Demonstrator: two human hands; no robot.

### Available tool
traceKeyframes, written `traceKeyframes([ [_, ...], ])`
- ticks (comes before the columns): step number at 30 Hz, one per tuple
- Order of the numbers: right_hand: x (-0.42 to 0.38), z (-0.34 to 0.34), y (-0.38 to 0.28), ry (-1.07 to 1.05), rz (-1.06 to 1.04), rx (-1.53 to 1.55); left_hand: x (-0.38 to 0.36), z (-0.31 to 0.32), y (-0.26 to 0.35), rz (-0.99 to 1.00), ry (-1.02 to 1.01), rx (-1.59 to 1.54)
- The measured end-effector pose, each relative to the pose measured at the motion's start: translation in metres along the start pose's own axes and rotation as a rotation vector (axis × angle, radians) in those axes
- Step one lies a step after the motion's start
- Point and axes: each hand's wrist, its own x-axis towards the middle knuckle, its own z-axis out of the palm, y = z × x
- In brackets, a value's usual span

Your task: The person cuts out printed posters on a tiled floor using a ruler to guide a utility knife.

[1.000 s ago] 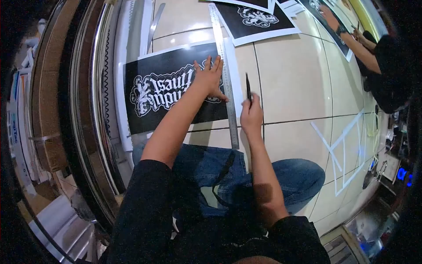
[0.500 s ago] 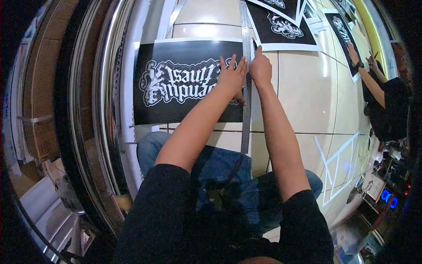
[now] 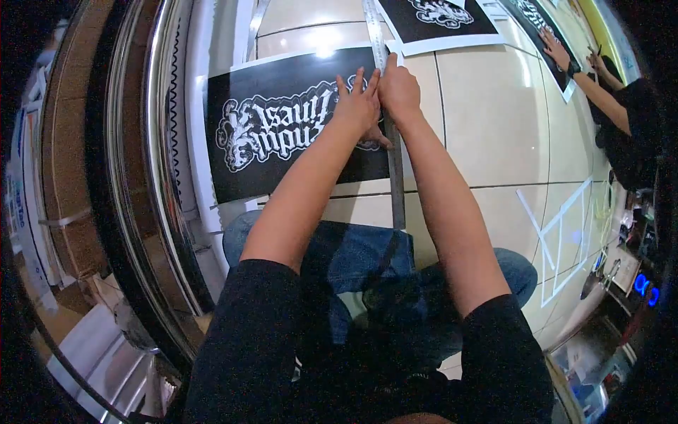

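A black poster (image 3: 282, 127) with white gothic lettering lies on the tiled floor in front of my knees. Along its right edge lies a long metal ruler (image 3: 397, 191). My left hand (image 3: 359, 107) presses flat on the poster and ruler with its fingers spread. My right hand (image 3: 400, 90) is a closed fist against the ruler's right side, near the poster's far corner. The thin black cutter it held a moment ago is hidden inside the fist.
More black posters (image 3: 441, 18) lie further out on the tiles. Another person (image 3: 628, 120) in black works on one at the far right. White tape strips (image 3: 558, 240) mark the floor on the right. A curved metal frame (image 3: 134, 177) and cardboard (image 3: 63, 141) stand along the left.
My right hand has travelled with the black cutter from the near part of the ruler to the poster's far end. The left hand has stayed pressed on the ruler.
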Motion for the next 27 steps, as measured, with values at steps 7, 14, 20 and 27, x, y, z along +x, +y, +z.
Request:
traceKeyframes([
  [7,-0.006,-0.007,0.000,-0.025,-0.010,0.036,0.003,0.003,-0.001,-0.006,-0.006,0.015],
  [14,-0.029,-0.001,0.009,-0.002,0.003,0.056,0.016,0.026,-0.006,-0.024,0.040,0.145],
  [20,-0.066,0.001,0.018,-0.042,0.056,0.046,0.022,0.035,-0.010,-0.029,0.114,0.102],
  [27,-0.153,-0.006,0.032,-0.044,0.028,-0.033,0.010,0.000,0.004,-0.049,-0.058,0.108],
])
